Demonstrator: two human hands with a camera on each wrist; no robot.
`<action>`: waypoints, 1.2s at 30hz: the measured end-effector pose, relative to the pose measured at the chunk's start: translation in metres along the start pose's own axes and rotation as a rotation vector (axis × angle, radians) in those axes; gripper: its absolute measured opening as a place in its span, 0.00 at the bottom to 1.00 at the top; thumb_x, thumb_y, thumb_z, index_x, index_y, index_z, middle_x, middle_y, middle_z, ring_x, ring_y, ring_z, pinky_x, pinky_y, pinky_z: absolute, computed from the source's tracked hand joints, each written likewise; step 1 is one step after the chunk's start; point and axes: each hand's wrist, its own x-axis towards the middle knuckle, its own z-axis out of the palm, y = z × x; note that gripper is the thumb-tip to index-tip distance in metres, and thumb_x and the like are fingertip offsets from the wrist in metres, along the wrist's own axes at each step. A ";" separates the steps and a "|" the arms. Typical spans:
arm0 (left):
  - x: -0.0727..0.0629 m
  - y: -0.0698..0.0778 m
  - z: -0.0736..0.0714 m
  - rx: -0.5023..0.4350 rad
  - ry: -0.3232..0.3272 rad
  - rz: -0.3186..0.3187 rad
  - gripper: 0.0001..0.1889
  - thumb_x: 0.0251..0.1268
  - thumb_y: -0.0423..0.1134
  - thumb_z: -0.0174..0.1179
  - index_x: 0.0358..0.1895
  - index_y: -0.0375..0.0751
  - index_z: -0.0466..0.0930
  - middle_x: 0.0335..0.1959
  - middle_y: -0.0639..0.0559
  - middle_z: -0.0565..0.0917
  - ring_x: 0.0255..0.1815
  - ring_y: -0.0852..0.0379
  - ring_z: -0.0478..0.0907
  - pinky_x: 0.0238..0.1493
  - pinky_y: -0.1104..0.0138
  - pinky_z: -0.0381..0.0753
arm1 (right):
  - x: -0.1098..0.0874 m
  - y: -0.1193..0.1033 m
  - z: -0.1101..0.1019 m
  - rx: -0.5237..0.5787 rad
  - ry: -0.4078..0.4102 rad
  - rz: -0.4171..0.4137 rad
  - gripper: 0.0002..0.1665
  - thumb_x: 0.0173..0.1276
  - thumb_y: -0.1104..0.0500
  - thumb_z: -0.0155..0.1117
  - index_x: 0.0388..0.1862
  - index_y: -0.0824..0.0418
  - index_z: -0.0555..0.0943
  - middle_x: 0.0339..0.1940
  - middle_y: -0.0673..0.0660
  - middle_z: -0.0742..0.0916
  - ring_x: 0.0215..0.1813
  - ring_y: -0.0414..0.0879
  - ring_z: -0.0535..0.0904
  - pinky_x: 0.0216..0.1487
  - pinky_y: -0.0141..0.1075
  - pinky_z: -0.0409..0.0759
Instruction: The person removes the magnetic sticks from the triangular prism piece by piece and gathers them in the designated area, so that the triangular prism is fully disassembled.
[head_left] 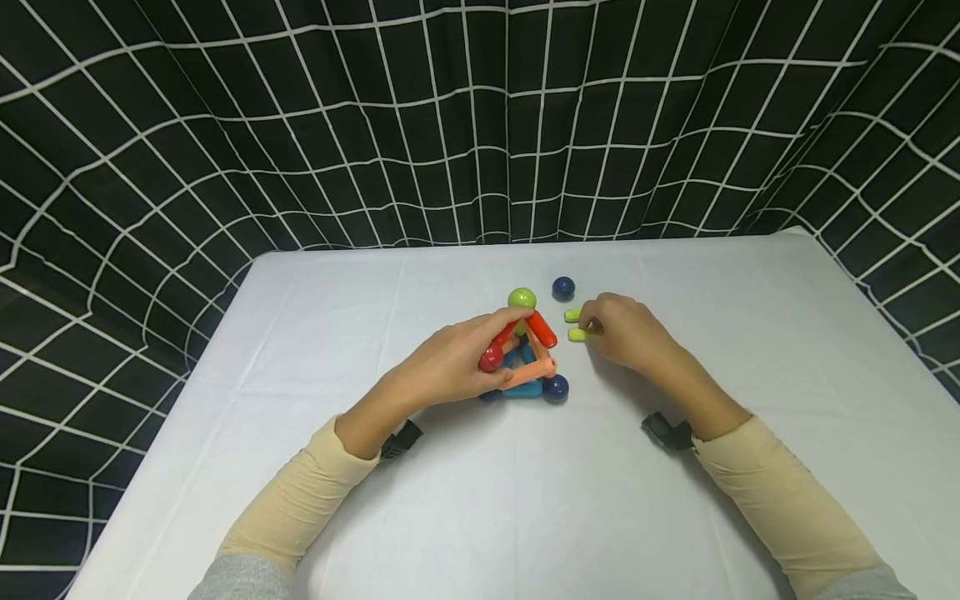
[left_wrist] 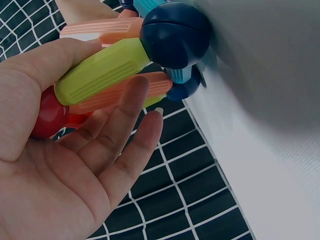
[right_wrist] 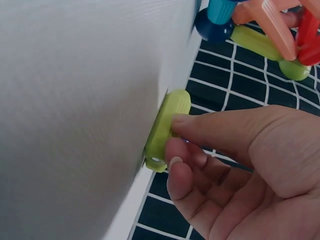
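My left hand [head_left: 457, 358] holds a frame of coloured rods and balls that stands on the table. In the left wrist view, the thumb lies along a lime rod [left_wrist: 102, 70], and a red ball [left_wrist: 50, 114] sits in the palm. Dark blue balls [head_left: 555, 388] and blue rods [head_left: 522, 389] form its base, with orange rods [head_left: 528, 373] above. Red rods [head_left: 542, 329] and a lime ball [head_left: 522, 299] are at the far side. My right hand [head_left: 626, 332] pinches a loose lime rod [right_wrist: 167, 125] lying on the table, thumb against its side.
A second loose lime rod [head_left: 572, 316] lies close by the right hand. Behind them, a single dark blue ball [head_left: 563, 288] rests on the white table [head_left: 510, 508]. A black curtain with a white grid [head_left: 480, 125] hangs beyond the table's back edge.
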 end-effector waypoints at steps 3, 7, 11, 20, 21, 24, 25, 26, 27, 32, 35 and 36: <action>0.000 0.000 0.000 -0.004 0.000 0.001 0.43 0.57 0.36 0.72 0.75 0.52 0.61 0.48 0.54 0.80 0.45 0.62 0.75 0.46 0.68 0.79 | -0.001 0.000 -0.001 0.008 0.026 0.000 0.09 0.59 0.73 0.67 0.39 0.67 0.86 0.32 0.59 0.84 0.37 0.55 0.76 0.42 0.48 0.76; 0.000 -0.001 0.001 -0.004 0.004 0.004 0.43 0.57 0.36 0.72 0.75 0.52 0.61 0.47 0.55 0.79 0.44 0.62 0.75 0.45 0.68 0.79 | -0.001 0.000 -0.001 0.021 0.042 -0.001 0.07 0.60 0.72 0.68 0.38 0.66 0.86 0.31 0.58 0.83 0.36 0.54 0.74 0.39 0.46 0.74; 0.000 -0.001 0.001 -0.007 0.005 0.007 0.42 0.57 0.36 0.72 0.75 0.51 0.61 0.47 0.55 0.80 0.44 0.62 0.75 0.45 0.68 0.79 | -0.001 -0.001 0.001 0.037 0.044 -0.010 0.06 0.61 0.71 0.68 0.37 0.66 0.86 0.31 0.57 0.84 0.36 0.53 0.75 0.39 0.46 0.74; -0.001 -0.001 0.000 0.002 0.006 0.014 0.42 0.57 0.36 0.71 0.75 0.51 0.61 0.46 0.55 0.79 0.43 0.61 0.74 0.42 0.68 0.78 | -0.003 -0.003 0.003 0.070 0.042 -0.050 0.06 0.61 0.71 0.69 0.35 0.64 0.87 0.33 0.56 0.87 0.37 0.53 0.77 0.42 0.46 0.76; -0.001 -0.001 0.000 0.005 0.008 0.018 0.42 0.57 0.36 0.71 0.75 0.51 0.61 0.45 0.55 0.78 0.42 0.61 0.74 0.42 0.68 0.77 | -0.003 -0.003 0.003 0.077 0.039 -0.061 0.05 0.61 0.71 0.69 0.35 0.63 0.87 0.32 0.56 0.87 0.36 0.52 0.76 0.41 0.45 0.76; 0.000 0.000 0.000 0.011 0.015 0.027 0.41 0.57 0.36 0.70 0.75 0.51 0.61 0.44 0.56 0.77 0.41 0.61 0.73 0.41 0.68 0.77 | -0.004 -0.004 0.003 0.093 0.026 -0.090 0.05 0.62 0.70 0.69 0.34 0.63 0.86 0.29 0.54 0.85 0.34 0.51 0.75 0.38 0.44 0.75; 0.000 0.000 0.000 0.012 0.017 0.029 0.41 0.57 0.36 0.70 0.75 0.51 0.61 0.43 0.56 0.77 0.41 0.61 0.73 0.40 0.68 0.77 | -0.004 -0.004 0.003 0.097 0.023 -0.098 0.04 0.62 0.70 0.69 0.34 0.63 0.86 0.28 0.54 0.85 0.33 0.51 0.75 0.37 0.44 0.75; 0.000 0.000 0.000 0.014 0.019 0.030 0.41 0.57 0.35 0.70 0.75 0.51 0.61 0.42 0.56 0.77 0.40 0.61 0.73 0.40 0.67 0.77 | -0.004 -0.004 0.003 0.097 0.023 -0.102 0.04 0.62 0.70 0.69 0.34 0.63 0.86 0.28 0.53 0.84 0.33 0.51 0.75 0.37 0.43 0.75; 0.000 -0.001 0.000 0.016 0.020 0.030 0.41 0.57 0.36 0.70 0.75 0.51 0.61 0.42 0.56 0.76 0.40 0.61 0.73 0.40 0.67 0.77 | -0.004 -0.004 0.003 0.096 0.024 -0.106 0.04 0.62 0.70 0.68 0.34 0.63 0.86 0.28 0.53 0.85 0.33 0.51 0.75 0.37 0.43 0.75; -0.001 -0.001 0.000 0.007 0.019 0.028 0.42 0.57 0.35 0.71 0.75 0.51 0.61 0.43 0.56 0.77 0.41 0.61 0.73 0.41 0.67 0.77 | -0.004 -0.004 0.003 0.076 0.029 -0.106 0.05 0.62 0.70 0.68 0.35 0.63 0.87 0.31 0.55 0.86 0.34 0.51 0.77 0.40 0.45 0.77; -0.001 -0.001 0.001 0.009 0.021 0.027 0.42 0.57 0.36 0.71 0.75 0.51 0.61 0.43 0.56 0.77 0.41 0.61 0.73 0.41 0.67 0.77 | -0.004 -0.005 0.002 0.065 0.028 -0.101 0.05 0.62 0.70 0.68 0.35 0.63 0.87 0.33 0.56 0.87 0.35 0.51 0.77 0.41 0.46 0.77; -0.001 -0.001 0.001 0.010 0.022 0.026 0.42 0.57 0.36 0.71 0.75 0.51 0.61 0.43 0.57 0.77 0.41 0.61 0.73 0.41 0.68 0.77 | -0.004 -0.005 0.002 0.063 0.028 -0.100 0.05 0.62 0.70 0.68 0.36 0.63 0.87 0.33 0.56 0.87 0.36 0.52 0.77 0.41 0.47 0.77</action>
